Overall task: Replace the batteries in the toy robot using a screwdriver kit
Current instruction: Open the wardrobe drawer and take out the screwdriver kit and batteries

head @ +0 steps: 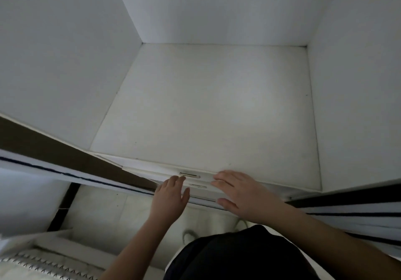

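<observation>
No toy robot, batteries or screwdriver kit are in view. I look down into a white cabinet recess with a bare white shelf (217,106). Below its front edge are white drawer fronts with slim metal handles (188,174). My left hand (171,195) reaches forward with straight fingers, its fingertips touching the drawer front just left of the handles. My right hand (240,193) lies flat with spread fingers on the drawer fronts to the right of the handles. Neither hand holds anything.
White side walls (65,51) and a back wall enclose the recess. An open cabinet door with a brown edge (65,156) stands at the left, another door with dark stripes (358,210) at the right. Pale tiled floor (104,210) lies below.
</observation>
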The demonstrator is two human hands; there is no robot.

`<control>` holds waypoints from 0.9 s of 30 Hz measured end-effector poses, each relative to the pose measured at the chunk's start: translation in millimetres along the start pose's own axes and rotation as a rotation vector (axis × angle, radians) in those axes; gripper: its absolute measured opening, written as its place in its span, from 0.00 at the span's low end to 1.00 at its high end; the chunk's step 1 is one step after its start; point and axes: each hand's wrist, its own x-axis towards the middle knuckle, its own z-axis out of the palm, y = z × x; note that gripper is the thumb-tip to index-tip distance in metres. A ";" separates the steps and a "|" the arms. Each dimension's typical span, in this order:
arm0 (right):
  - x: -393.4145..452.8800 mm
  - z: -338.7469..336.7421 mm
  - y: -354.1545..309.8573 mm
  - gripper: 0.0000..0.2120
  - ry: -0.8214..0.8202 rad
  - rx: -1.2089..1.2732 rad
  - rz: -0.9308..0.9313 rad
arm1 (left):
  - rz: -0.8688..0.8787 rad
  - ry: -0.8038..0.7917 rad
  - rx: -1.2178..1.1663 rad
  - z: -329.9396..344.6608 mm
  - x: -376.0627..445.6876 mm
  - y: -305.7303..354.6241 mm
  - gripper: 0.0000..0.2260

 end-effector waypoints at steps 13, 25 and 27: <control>37.7 78.2 -48.7 0.20 -0.015 0.084 0.528 | -0.111 -0.323 -0.494 9.3 51.0 -45.5 0.19; 98.8 106.0 -75.2 0.13 0.183 1.046 1.298 | -0.059 -0.539 -0.789 2.4 58.4 -75.8 0.12; 102.3 104.5 -76.6 0.11 0.212 1.143 1.341 | -0.056 -0.551 -0.786 -0.7 59.4 -76.7 0.11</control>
